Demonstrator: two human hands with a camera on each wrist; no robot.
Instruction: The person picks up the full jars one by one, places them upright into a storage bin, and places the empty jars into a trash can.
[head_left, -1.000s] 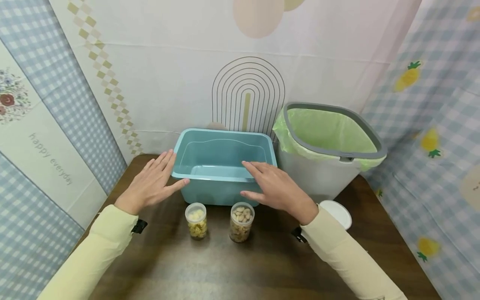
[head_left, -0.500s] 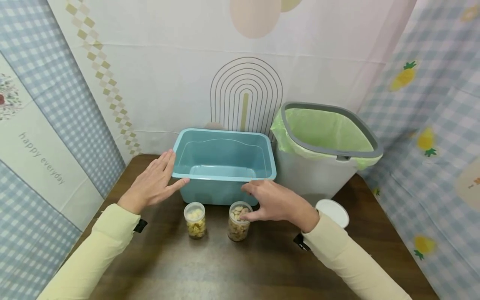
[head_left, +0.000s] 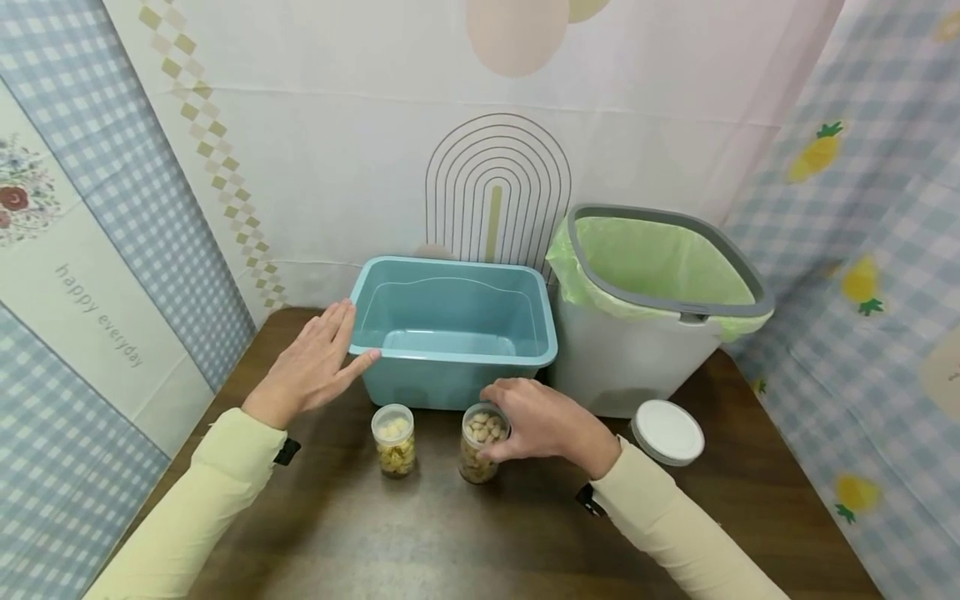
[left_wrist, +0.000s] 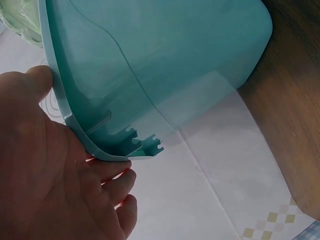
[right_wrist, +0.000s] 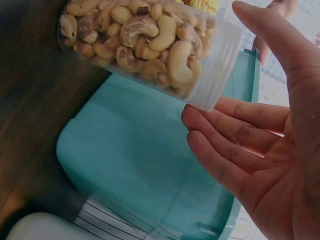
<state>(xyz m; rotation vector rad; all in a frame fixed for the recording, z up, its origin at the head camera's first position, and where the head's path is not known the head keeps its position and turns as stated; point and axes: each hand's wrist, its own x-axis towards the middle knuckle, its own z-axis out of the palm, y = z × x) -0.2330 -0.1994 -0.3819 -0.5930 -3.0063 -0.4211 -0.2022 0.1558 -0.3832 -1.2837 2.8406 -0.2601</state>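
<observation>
In the head view my right hand [head_left: 543, 423] is at a clear plastic jar of nuts [head_left: 474, 468], its thumb in front and its fingers behind the upper part. The right wrist view shows the jar of nuts [right_wrist: 150, 42], mostly cashews, with lightly bent fingertips [right_wrist: 192, 117] right at its rim and the thumb by the opposite side. My left hand [head_left: 307, 362] is spread, fingers straight, at the left front corner of a blue-green plastic tub [head_left: 450, 358]. In the left wrist view its thumb and fingers lie along the tub's rim [left_wrist: 57, 85].
A second, smaller jar [head_left: 393, 454] with yellow contents stands left of the nuts. Behind on the right is a grey-rimmed bin [head_left: 630, 358] with a green liner. A round white lid [head_left: 669, 429] lies by the right sleeve. Everything stands on a brown wooden table [head_left: 390, 542].
My right hand has come down from above the tub's front edge to the jar of nuts, its thumb and fingers now around the jar's upper part. The left hand stays nearly still.
</observation>
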